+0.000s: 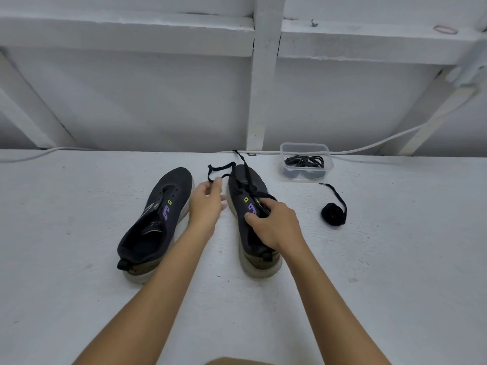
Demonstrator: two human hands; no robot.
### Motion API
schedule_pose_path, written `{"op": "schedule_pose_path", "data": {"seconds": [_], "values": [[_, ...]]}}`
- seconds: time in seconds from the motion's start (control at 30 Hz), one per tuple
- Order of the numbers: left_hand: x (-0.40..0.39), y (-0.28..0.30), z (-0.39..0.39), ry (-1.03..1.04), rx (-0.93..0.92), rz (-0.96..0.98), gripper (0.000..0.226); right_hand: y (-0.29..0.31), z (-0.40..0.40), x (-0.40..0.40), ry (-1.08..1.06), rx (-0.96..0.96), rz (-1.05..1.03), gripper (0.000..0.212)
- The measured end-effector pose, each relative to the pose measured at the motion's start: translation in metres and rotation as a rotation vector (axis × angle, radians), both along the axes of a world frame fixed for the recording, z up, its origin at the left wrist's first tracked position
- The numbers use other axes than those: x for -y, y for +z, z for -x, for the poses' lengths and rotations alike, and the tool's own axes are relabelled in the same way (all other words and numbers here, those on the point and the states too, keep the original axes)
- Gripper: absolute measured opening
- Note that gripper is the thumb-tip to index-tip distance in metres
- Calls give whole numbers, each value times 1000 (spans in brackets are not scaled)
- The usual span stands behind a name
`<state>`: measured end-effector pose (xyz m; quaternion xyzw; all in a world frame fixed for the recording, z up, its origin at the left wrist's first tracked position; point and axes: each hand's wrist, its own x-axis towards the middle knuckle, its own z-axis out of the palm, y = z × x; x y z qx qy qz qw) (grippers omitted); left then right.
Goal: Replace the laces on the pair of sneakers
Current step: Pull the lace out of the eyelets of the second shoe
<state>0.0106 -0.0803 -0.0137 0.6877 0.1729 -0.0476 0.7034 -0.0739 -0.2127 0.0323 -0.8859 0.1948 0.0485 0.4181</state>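
Two dark sneakers with white soles stand side by side on the white surface. The left sneaker point(158, 219) has bare eyelets and no lace. The right sneaker point(246, 198) carries a black lace point(246, 169) partly threaded near its toe. My left hand point(207, 204) pinches one end of that lace between the shoes, and the lace loops up from my fingertips. My right hand point(274, 222) grips the right sneaker over its tongue and eyelets, hiding them. The lace's other end trails over the toe toward the wall.
A clear plastic box point(305, 164) holding black laces stands at the back right by the wall. A rolled black lace point(333, 213) lies to the right of the shoes. A white cable point(369, 147) runs along the wall's foot.
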Motion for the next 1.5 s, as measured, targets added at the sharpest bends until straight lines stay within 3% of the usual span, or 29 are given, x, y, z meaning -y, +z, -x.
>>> {"op": "schedule_pose_path", "data": {"seconds": [0.1,0.3,0.4,0.53,0.6,0.73,0.9,1.0,1.1,1.17,1.37,1.5], "values": [[4,-9,9,-194,-11,-27,27,0,-1,0,10,4,16,30],[4,-5,7,-226,157,-237,19,-1,-1,0,13,11,24,29],[4,3,2,-58,228,-296,8,0,1,1,8,12,-5,35],[-1,10,-2,249,233,-220,9,-3,0,0,-3,3,-14,30],[-2,9,0,147,163,-194,17,-3,-1,0,-3,1,-3,30],[0,-1,7,-248,75,-185,26,-1,0,0,0,4,12,34],[2,2,7,-277,178,-287,8,-2,0,0,1,8,13,35],[1,7,1,-170,214,-307,2,-2,0,1,3,5,9,34],[0,12,-4,147,181,-112,5,-3,0,0,2,7,-8,28],[0,15,-2,239,140,-30,6,-3,0,0,1,8,-10,26],[1,1,6,-263,18,-53,24,-2,-1,1,6,8,7,29],[3,-6,4,-254,95,-163,11,-2,0,1,8,10,9,28]]}}
